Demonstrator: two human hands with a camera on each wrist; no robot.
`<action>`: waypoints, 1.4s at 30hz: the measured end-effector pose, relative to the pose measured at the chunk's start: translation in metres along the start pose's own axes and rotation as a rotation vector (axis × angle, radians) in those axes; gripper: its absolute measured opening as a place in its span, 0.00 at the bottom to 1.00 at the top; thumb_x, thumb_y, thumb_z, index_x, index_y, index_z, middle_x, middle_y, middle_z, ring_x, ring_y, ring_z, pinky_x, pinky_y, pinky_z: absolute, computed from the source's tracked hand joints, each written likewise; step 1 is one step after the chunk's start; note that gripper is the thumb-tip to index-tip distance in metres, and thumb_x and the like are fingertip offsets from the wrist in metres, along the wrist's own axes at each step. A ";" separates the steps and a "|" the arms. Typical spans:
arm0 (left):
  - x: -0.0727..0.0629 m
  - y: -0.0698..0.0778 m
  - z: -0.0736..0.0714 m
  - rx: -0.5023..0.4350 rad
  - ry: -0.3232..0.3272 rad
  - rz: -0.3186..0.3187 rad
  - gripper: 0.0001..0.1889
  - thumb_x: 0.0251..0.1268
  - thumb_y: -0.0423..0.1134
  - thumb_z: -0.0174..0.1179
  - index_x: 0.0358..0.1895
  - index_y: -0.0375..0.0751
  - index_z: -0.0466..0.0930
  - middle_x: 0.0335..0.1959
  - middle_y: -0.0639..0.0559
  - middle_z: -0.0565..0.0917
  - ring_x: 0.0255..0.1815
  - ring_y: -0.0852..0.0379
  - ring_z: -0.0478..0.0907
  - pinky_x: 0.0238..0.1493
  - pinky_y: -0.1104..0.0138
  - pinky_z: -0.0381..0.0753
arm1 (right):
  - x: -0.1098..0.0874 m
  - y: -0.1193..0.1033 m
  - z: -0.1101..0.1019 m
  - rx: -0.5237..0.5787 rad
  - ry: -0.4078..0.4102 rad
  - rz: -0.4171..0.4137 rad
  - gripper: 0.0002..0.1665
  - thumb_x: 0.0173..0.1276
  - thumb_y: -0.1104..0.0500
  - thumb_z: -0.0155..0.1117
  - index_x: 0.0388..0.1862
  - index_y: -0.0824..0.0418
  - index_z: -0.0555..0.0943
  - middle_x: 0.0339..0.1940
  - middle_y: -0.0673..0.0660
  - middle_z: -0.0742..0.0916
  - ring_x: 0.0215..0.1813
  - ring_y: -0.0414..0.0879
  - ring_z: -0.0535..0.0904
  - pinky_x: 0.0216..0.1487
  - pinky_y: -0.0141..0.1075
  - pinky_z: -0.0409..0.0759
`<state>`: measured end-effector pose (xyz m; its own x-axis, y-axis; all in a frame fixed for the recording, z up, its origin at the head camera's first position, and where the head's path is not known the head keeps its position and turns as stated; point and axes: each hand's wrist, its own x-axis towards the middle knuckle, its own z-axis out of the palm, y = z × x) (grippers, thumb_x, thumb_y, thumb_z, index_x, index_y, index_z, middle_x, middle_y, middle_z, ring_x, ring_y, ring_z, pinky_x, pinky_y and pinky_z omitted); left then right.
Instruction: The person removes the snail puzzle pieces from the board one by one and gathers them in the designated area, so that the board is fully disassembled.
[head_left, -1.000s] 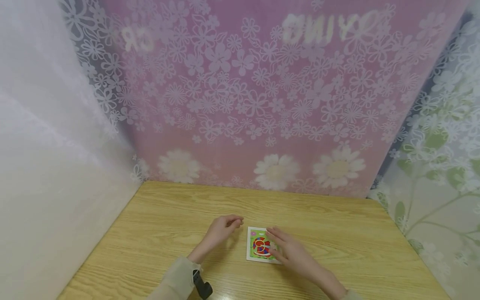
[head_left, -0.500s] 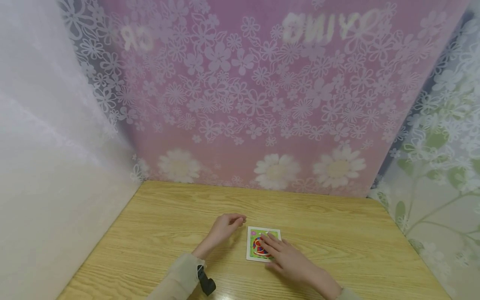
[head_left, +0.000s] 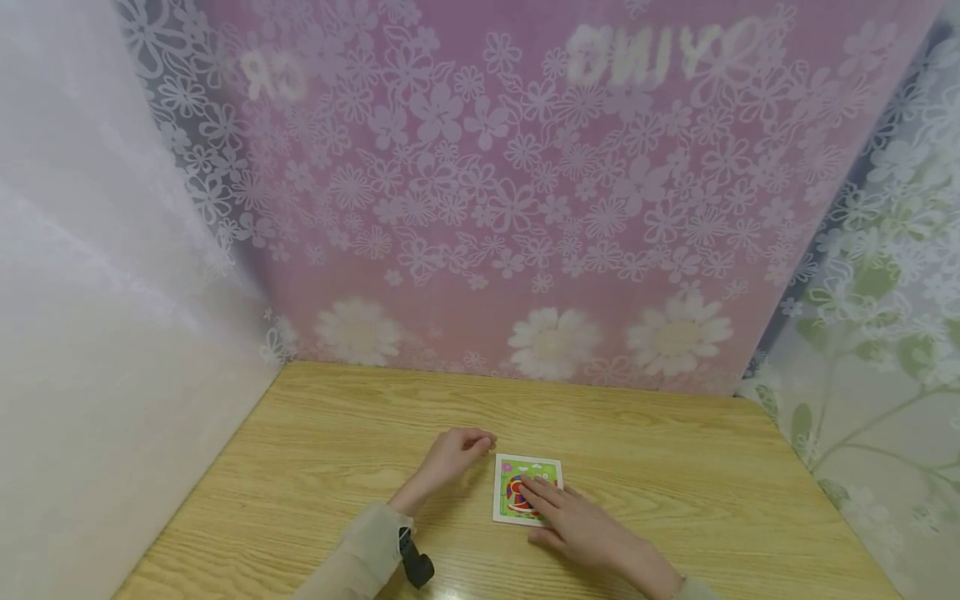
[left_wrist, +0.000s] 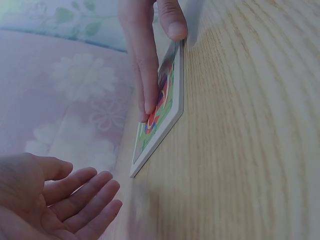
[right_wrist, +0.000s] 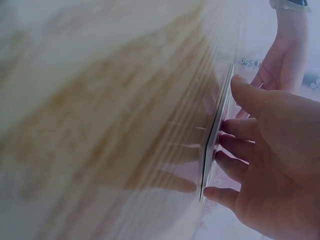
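Note:
A small square picture board (head_left: 513, 496) with a white border lies flat on the wooden table. Its green picture carries a red-and-blue spiral, like a snail. My right hand (head_left: 585, 521) rests over its right side, fingers extended across the picture and covering part of it. In the left wrist view those fingers (left_wrist: 145, 75) lie along the face of the board (left_wrist: 165, 112), with the thumb at its near edge. My left hand (head_left: 448, 457) hovers beside the board's far left corner. Seen from its own wrist, that hand (left_wrist: 65, 200) is loosely spread, palm showing, and holds nothing.
The wood-grain table (head_left: 337, 467) extends around the board. Behind it stands a pink flowered backdrop (head_left: 480, 208); a pale sheet (head_left: 135, 333) hangs at the left and a leaf-patterned one (head_left: 877, 358) at the right. A black wristband (head_left: 416, 560) circles the left cuff.
My right hand has shifted a little leftward and settled its fingers over the picture. My left hand has drifted slightly to the right. The board has stayed in place.

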<state>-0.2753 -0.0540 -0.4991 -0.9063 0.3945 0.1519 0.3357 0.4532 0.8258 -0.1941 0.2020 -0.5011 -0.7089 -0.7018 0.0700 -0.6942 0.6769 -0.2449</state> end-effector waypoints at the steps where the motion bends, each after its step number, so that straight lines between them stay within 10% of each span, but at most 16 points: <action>1: 0.001 0.000 0.000 0.009 -0.003 -0.002 0.16 0.80 0.40 0.53 0.57 0.36 0.85 0.48 0.45 0.89 0.48 0.48 0.86 0.49 0.57 0.86 | 0.000 0.000 0.000 -0.006 0.004 -0.004 0.37 0.81 0.42 0.50 0.78 0.65 0.65 0.78 0.62 0.69 0.74 0.60 0.69 0.66 0.64 0.70; 23: 0.012 0.011 0.009 0.089 -0.084 -0.059 0.14 0.79 0.40 0.55 0.47 0.35 0.88 0.37 0.47 0.90 0.35 0.53 0.86 0.31 0.70 0.81 | 0.000 -0.003 0.002 -0.063 0.049 -0.035 0.37 0.79 0.43 0.55 0.75 0.67 0.69 0.75 0.63 0.72 0.73 0.58 0.71 0.64 0.63 0.73; 42: 0.013 0.017 0.014 0.177 -0.051 -0.042 0.12 0.75 0.39 0.59 0.44 0.38 0.90 0.39 0.49 0.90 0.38 0.56 0.85 0.41 0.61 0.84 | 0.001 -0.006 -0.002 -0.026 0.031 -0.018 0.36 0.79 0.45 0.55 0.75 0.68 0.68 0.76 0.64 0.71 0.73 0.59 0.71 0.65 0.64 0.72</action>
<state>-0.2778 -0.0296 -0.4911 -0.9077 0.4103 0.0880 0.3421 0.6022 0.7213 -0.1906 0.1980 -0.4974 -0.6993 -0.7071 0.1045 -0.7098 0.6697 -0.2185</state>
